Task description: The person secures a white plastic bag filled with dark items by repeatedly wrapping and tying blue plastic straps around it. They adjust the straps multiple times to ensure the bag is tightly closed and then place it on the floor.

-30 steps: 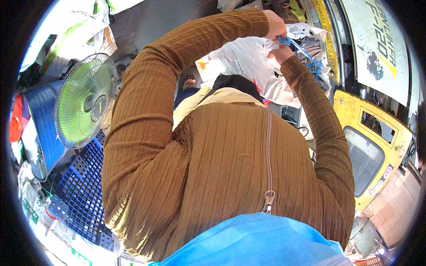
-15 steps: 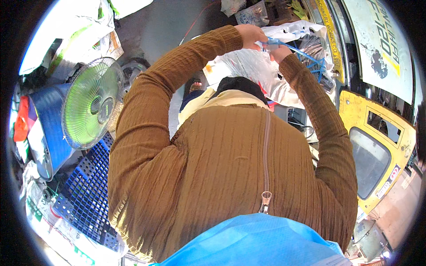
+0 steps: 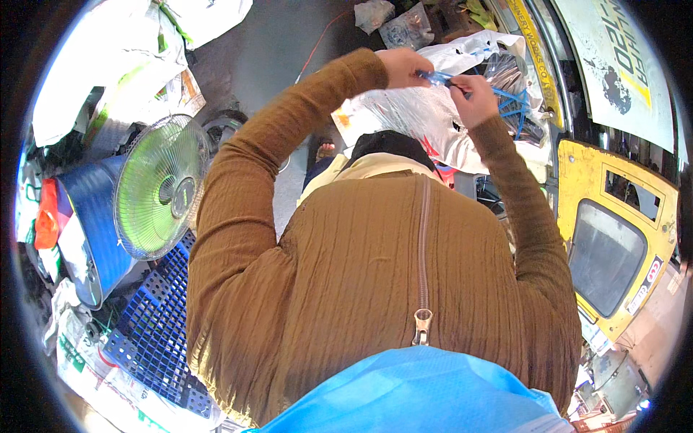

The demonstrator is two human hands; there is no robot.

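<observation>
Beyond my chest, my left hand (image 3: pixel 406 68) is closed around a blue plastic strip (image 3: pixel 437 77). My right hand (image 3: pixel 476 99) pinches the same strip a short way to the right, so a bunched length spans the gap between them. Both hands are above a white plastic sheet or sack (image 3: pixel 386 105) spread on the work surface. Just right of my right hand, more blue ties (image 3: pixel 514 107) cross a bundle of thin dark pieces (image 3: pixel 509 72) in clear wrapping. The exact kind of those pieces cannot be made out.
A green-bladed standing fan (image 3: pixel 160 189) is at the left, beside a blue curved panel (image 3: pixel 101 216) and blue perforated plastic grid (image 3: pixel 155 317). Yellow machine housing with a window (image 3: pixel 613 234) stands at the right. Clear plastic bags (image 3: pixel 406 27) lie at the far side.
My right hand has moved right and a little down, turning so its fingers point left. My left hand has shifted slightly down and left. Both keep hold of the blue strip.
</observation>
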